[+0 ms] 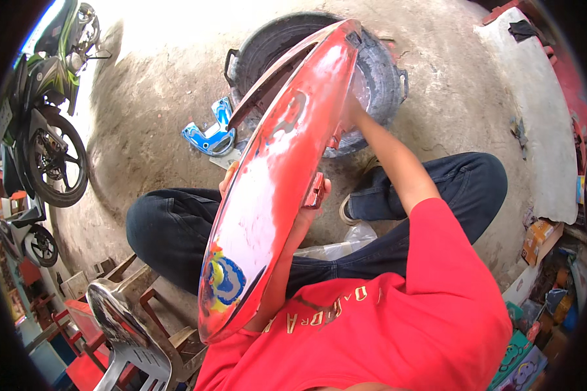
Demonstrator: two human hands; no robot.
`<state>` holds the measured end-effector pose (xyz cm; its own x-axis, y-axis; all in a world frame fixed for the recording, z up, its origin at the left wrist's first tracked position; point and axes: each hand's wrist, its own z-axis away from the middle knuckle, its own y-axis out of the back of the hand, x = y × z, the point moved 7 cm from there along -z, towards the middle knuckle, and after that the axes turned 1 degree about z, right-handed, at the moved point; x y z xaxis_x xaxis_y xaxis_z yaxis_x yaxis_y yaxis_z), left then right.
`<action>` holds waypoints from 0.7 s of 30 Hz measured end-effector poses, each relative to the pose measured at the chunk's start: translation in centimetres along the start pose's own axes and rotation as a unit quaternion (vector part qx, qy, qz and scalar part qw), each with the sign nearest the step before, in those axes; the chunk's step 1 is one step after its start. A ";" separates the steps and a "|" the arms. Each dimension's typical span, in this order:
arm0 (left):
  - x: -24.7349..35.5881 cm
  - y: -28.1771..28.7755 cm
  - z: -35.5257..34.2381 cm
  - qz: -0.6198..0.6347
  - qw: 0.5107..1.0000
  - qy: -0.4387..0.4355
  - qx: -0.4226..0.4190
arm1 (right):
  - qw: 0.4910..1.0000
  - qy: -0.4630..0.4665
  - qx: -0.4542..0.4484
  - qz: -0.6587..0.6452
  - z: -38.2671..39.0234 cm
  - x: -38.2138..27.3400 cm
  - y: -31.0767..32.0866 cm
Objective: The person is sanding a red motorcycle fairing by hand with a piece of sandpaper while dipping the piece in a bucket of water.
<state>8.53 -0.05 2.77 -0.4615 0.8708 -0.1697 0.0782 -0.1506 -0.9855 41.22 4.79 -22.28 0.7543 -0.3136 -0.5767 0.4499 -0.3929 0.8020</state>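
A long red motorcycle body panel (277, 156), its paint worn to pale pink and white patches, slants across the middle. A blue and yellow patch marks its near end. My left hand (302, 220) is closed round it from beneath, with fingertips showing at the left edge and the rest at the right edge. Beyond it stands a wide black tub (261, 47) with two side handles. My right hand (353, 109) reaches over the tub, behind the panel's far end; its fingers are hidden. Left of the tub, a blue and white plastic part (210, 133) lies on the floor.
Motorcycles (55, 156) are parked at the left. A grey plastic chair (134, 339) and a red chair (88, 326) stand at the lower left. Boxes and clutter (541, 306) line the right side. Clear plastic (339, 246) lies between my crossed legs.
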 end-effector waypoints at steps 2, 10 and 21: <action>0.2 0.2 -0.1 0.006 1.000 0.008 -0.027 | 0.984 -0.053 -0.151 0.079 -1.4 -0.1 1.6; -0.6 1.5 -1.1 0.102 0.995 0.016 -0.019 | 0.976 -0.164 -0.044 0.139 -6.8 -1.1 21.7; 0.4 0.2 -1.3 0.019 0.998 0.014 -0.061 | 0.947 0.302 -0.076 -0.080 11.1 -36.8 22.4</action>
<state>9.50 0.84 2.52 -0.4318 0.8785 -0.2046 0.2022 -0.1268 -0.9711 18.26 -2.02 15.19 0.7853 0.3098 -0.5360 0.6111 -0.2492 0.7513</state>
